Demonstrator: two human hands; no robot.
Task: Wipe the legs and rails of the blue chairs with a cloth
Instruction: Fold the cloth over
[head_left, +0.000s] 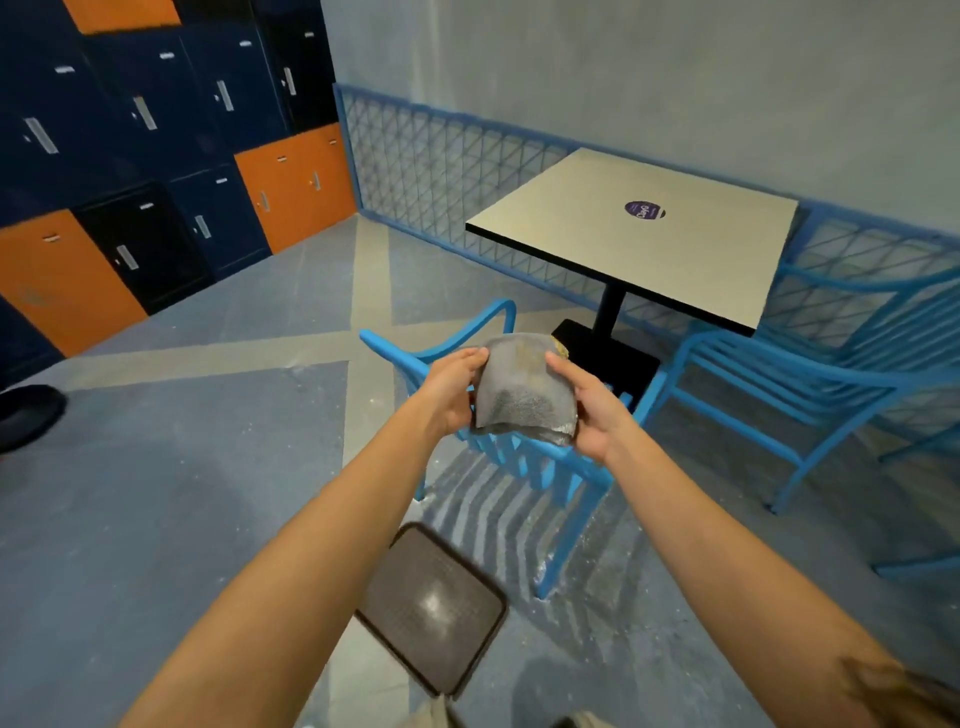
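Note:
A grey cloth (524, 389) with a yellowish stain is stretched between both hands in front of me. My left hand (451, 387) grips its left edge and my right hand (589, 402) grips its right edge. Directly beneath the cloth stands a blue metal chair (550, 467) with slatted back and curved armrest, its legs on the floor. A second blue chair (810, 384) stands to the right, beside the table. The cloth hides part of the near chair's seat.
A square pale table (597, 208) on a black pedestal stands behind the chairs. A blue mesh railing (431, 166) runs along the wall. A brown tray (431, 605) lies on the floor near my feet. Navy and orange lockers (156, 171) fill the left.

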